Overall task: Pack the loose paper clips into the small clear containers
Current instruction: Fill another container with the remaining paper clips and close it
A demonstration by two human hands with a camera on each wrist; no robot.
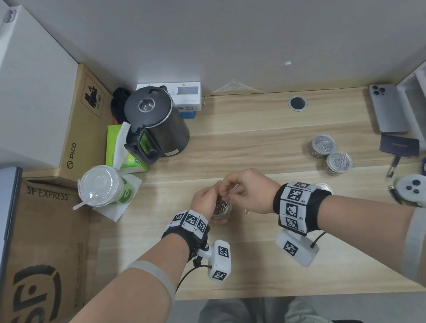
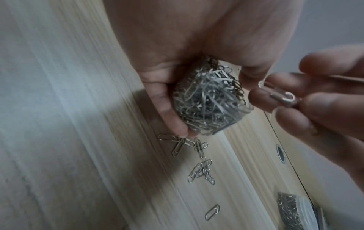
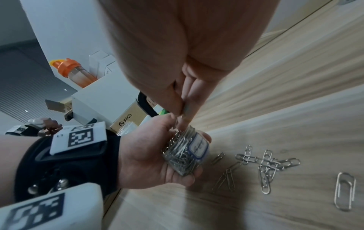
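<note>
My left hand (image 1: 205,199) grips a small clear container (image 2: 208,102) packed with silver paper clips, held just above the wooden desk (image 1: 256,142). The same container (image 3: 186,153) shows a blue-edged label in the right wrist view. My right hand (image 1: 245,188) hovers over its open mouth and pinches a paper clip (image 2: 277,91) between thumb and fingers. Several loose clips (image 3: 263,165) lie on the desk just beside the container, and a single clip (image 3: 344,190) lies apart from them.
Two closed clear containers (image 1: 331,152) full of clips stand at the right. A black kettle (image 1: 155,122), a lidded cup (image 1: 100,186) and a tissue pack sit at the left. A phone (image 1: 387,108), a white controller (image 1: 415,190) and cardboard boxes (image 1: 33,244) border the desk.
</note>
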